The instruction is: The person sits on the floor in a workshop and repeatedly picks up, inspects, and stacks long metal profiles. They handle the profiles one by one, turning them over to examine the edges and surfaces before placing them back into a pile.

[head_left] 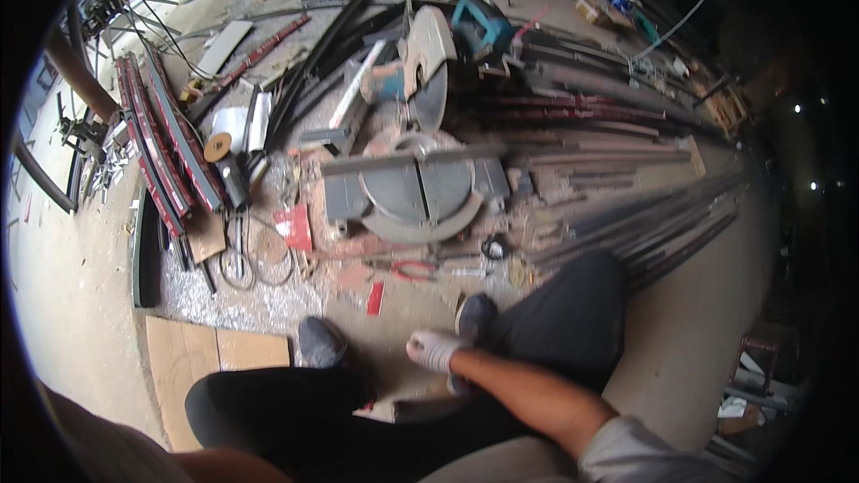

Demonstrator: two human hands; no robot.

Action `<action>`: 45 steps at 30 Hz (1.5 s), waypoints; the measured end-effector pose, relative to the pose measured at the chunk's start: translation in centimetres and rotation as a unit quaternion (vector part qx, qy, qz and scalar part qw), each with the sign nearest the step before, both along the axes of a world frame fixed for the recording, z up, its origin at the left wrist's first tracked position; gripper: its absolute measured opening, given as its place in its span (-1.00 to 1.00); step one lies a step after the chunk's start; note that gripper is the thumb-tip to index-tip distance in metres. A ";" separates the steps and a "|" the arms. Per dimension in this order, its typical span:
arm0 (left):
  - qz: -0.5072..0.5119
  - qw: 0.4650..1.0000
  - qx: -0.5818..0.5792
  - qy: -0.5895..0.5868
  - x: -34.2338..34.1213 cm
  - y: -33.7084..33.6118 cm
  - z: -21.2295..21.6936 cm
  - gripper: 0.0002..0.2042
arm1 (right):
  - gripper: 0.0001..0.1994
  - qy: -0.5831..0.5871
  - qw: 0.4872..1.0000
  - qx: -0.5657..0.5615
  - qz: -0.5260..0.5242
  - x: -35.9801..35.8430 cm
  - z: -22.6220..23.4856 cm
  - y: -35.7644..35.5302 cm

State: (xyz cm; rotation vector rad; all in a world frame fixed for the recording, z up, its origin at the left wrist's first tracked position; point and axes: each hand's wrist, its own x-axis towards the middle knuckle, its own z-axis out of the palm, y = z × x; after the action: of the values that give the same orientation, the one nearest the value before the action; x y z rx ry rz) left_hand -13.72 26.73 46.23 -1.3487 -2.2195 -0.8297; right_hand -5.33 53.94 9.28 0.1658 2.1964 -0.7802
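My right hand point(433, 351), in a pale glove, hangs between my knees beside my dark right shoe. Its fingers are curled in, and whatever they hold, if anything, is hidden. My left hand is out of view; only part of the left arm point(224, 465) shows at the lower edge. In front of my feet stands a mitre saw point(419, 192) with a grey slotted round table and a raised blade guard point(431, 98). Red-handled pliers point(412, 270) and a small red piece point(375, 298) lie on the floor between the saw and my shoes.
Long dark strips point(644, 224) spread over the floor to the saw's right. Red-and-grey bent profiles point(157, 143) lie in a bundle at the left, near a dark cylindrical tool point(234, 183). Flattened cardboard point(183, 367) sits by my left leg. Sawdust and scraps surround the saw.
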 end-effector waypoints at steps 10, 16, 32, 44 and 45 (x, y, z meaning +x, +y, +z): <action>0.002 0.999 -0.025 -0.020 -0.6 0.9 -0.3 -0.76 | -0.67 0.108 0.991 -0.068 0.039 -0.3 6.7 -1.7; -0.049 0.998 -0.012 -0.029 -0.9 5.0 -1.1 -0.79 | -0.69 0.272 0.952 -0.138 0.011 4.0 12.0 1.8; 0.022 0.988 -0.043 -0.150 -4.3 15.0 -6.7 -0.88 | -0.62 0.494 0.722 -0.208 -0.438 3.6 21.1 30.8; 0.129 0.912 -0.082 -0.381 -6.8 9.6 -13.5 -0.90 | -0.64 0.413 0.650 -0.253 -0.585 6.3 15.0 30.2; 0.139 0.907 -0.083 -0.389 -7.3 7.8 -14.2 -0.90 | -0.63 0.401 0.618 -0.313 -0.599 6.7 15.2 30.6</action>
State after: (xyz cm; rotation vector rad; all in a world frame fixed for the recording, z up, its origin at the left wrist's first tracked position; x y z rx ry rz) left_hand -21.06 34.55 32.02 -0.7837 -3.0509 -1.2405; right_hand 1.37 84.56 24.53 1.1958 2.1304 -2.7589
